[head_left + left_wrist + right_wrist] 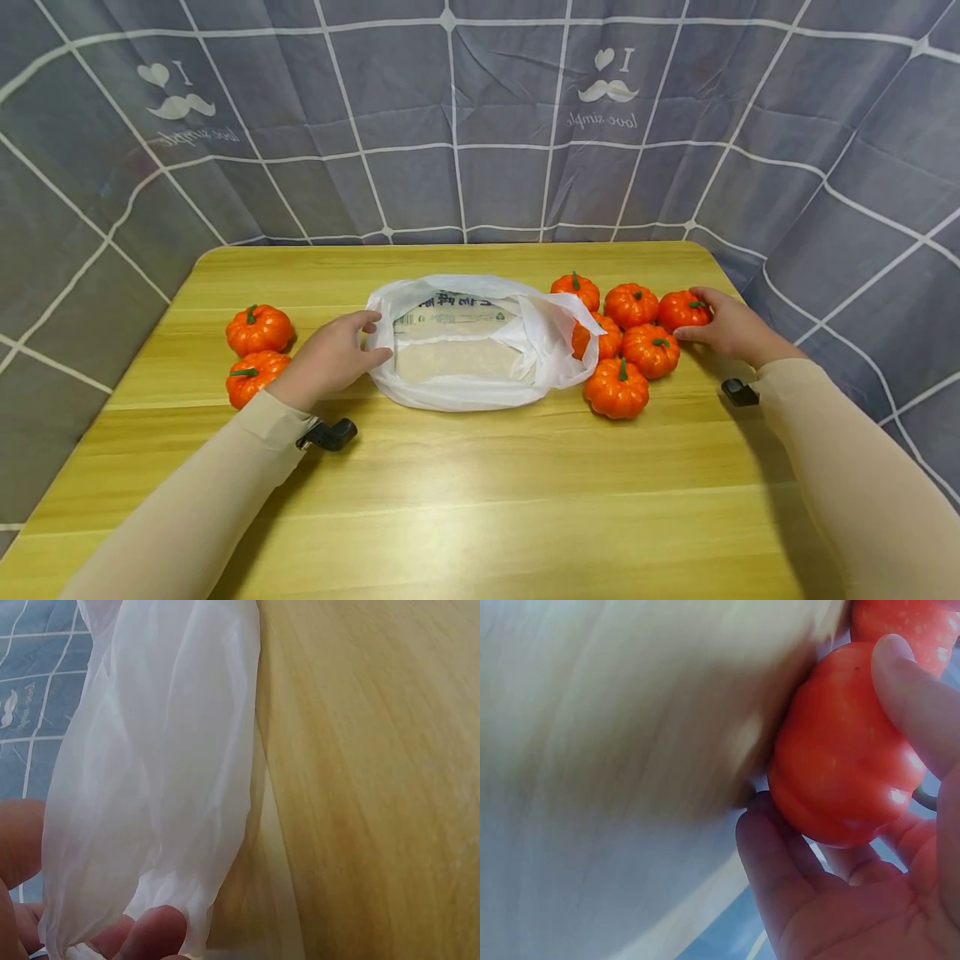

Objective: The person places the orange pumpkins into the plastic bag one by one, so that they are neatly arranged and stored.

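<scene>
A white plastic bag (450,398) lies in the middle of the table with its mouth spread open and printed lettering showing inside. At its left edge is my left hand (333,358), thumb and fingers curved round the plastic; the left wrist view shows the bag (157,750) between them. My right hand (731,327) grips a small orange pumpkin (682,310) at the right end of a cluster. In the right wrist view, thumb and fingers surround that pumpkin (840,750), close to the tabletop. The bag's right handle partly covers another pumpkin (609,337).
Several more orange pumpkins (618,390) with green stems sit right of the bag. Two others, one pumpkin (259,330) behind the other (251,377), stand left, beside my left hand. A grey checked curtain (510,192) surrounds the wooden table (465,517).
</scene>
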Demonstrator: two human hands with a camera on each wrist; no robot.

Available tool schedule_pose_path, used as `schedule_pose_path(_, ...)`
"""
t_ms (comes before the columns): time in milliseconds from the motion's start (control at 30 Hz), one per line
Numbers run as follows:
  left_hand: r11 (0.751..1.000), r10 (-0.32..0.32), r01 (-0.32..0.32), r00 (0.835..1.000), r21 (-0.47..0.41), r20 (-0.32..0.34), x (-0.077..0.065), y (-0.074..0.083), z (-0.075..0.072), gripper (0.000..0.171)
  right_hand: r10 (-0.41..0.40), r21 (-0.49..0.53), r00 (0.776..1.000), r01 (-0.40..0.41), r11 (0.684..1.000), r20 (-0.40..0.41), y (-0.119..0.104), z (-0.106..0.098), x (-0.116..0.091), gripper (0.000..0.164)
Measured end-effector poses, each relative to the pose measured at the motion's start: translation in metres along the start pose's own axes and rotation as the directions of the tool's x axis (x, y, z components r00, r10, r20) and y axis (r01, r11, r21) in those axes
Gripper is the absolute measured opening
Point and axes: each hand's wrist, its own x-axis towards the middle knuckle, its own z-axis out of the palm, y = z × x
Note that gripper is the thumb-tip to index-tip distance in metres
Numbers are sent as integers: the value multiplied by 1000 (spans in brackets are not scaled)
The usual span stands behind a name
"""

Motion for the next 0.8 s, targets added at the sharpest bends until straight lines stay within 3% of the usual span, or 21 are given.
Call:
schedule_pose_path(233,1000,4,-4,1000,-7,-9,-3,-1,0,69,9,-17,999,-9,1000,-44,-2,-5,-2,93)
schedule_pose_path(433,1000,-5,5,1000,-14,-10,-3,-1,-1,72,5,73,982,9,997,-191,-20,-18,-3,95)
schedule_pose_path(600,1000,-5,4,1000,-16,-8,-3,1,-1,75,-32,162,955,83,983,-295,-59,-30,-9,93)
schedule_pose_path(800,1000,-4,4,1000,-20,-11,-4,1,-1,78,-107,189,947,169,967,-302,-132,-34,-22,86)
